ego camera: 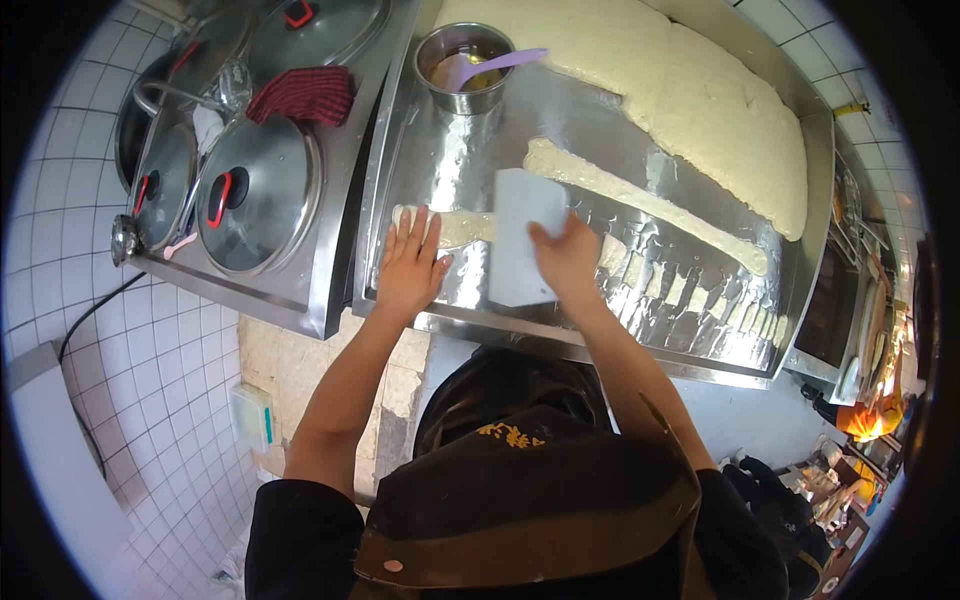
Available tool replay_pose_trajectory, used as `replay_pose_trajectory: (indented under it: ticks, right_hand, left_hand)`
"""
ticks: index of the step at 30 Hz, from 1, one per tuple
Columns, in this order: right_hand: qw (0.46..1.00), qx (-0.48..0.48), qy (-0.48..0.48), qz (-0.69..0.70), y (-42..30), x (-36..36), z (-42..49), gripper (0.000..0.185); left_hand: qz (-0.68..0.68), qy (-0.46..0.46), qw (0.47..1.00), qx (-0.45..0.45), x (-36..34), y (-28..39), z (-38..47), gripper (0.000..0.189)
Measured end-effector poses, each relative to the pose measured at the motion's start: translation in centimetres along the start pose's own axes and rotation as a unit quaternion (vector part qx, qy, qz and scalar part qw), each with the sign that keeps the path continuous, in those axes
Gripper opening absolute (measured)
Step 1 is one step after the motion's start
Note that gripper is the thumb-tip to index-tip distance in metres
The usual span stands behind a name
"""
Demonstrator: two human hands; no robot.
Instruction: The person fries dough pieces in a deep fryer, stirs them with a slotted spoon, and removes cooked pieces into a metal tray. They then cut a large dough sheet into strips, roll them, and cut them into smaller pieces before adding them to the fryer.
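Observation:
My left hand (409, 262) lies palm down with its fingers slightly apart, on the left end of a strip of soft dough (466, 229). My right hand (566, 259) grips the right side of a broad, pale, flat dough scraper (525, 225). The scraper crosses the strip and hides part of it. To the right of that hand, several short cut dough pieces (660, 281) form a row along the wet metal worktop (465, 157). A longer uncut dough strip (652, 199) lies slantwise behind them.
A large dough slab (675, 97) fills the back right. A steel pot (463, 71) of yellowish liquid holds a purple ladle (502, 66). Glass-lidded pots (259, 195) and a red checked cloth (304, 96) stand left. A person in dark clothing (780, 510) and a flame (870, 424) appear far right.

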State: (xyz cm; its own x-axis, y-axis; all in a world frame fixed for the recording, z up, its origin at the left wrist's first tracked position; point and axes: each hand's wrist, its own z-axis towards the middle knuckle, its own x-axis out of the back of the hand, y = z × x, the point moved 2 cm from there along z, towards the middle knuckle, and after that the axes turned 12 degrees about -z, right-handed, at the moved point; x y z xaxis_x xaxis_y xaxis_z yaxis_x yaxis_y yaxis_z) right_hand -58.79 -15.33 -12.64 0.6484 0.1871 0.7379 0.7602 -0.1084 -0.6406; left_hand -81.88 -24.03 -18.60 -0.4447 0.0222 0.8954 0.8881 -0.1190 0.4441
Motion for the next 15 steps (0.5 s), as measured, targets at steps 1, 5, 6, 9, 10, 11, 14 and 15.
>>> replay_pose_trajectory:
  ticks: [1,5,6,9,10,11,14,15]
  right_hand:
    - [0.998,0.041,-0.028,-0.032,-0.6,-0.4,0.2,0.021]
    - [0.996,-0.084,0.002,-0.002,-2.0,-1.0,0.6,0.025]
    - [0.997,-0.013,0.031,0.072,-2.8,-1.3,0.7,0.029]
    - [0.994,0.075,-0.048,-0.070,-4.6,-2.4,0.8,0.024]
    - [0.996,0.052,-0.062,-0.026,-4.7,-2.5,0.8,0.027]
    - [0.998,0.007,-0.055,-0.028,-4.9,-2.8,0.9,0.029]
    - [0.998,-0.056,-0.043,0.005,-5.0,-3.7,1.1,0.035]
    - [0.998,-0.005,-0.060,-0.027,-5.3,-4.0,1.2,0.033]
  left_hand:
    - [-0.001,0.010,1.000,-0.013,0.1,-0.3,0.0,0.060]
    - [-0.039,0.076,0.996,0.033,0.3,-1.6,-0.3,0.063]
    - [0.010,-0.001,0.998,0.059,-0.1,-1.8,-0.3,0.066]
    - [0.012,0.039,0.999,0.036,-0.3,-1.7,-0.6,0.067]
    - [0.018,0.049,0.998,0.041,-0.3,-1.6,-0.8,0.069]
    - [0.010,0.046,0.997,0.057,-0.4,-1.6,-0.8,0.069]
    - [0.013,0.073,0.993,0.088,-0.3,-1.1,-1.2,0.069]
    - [0.019,0.076,0.994,0.081,-0.2,-1.0,-1.2,0.069]
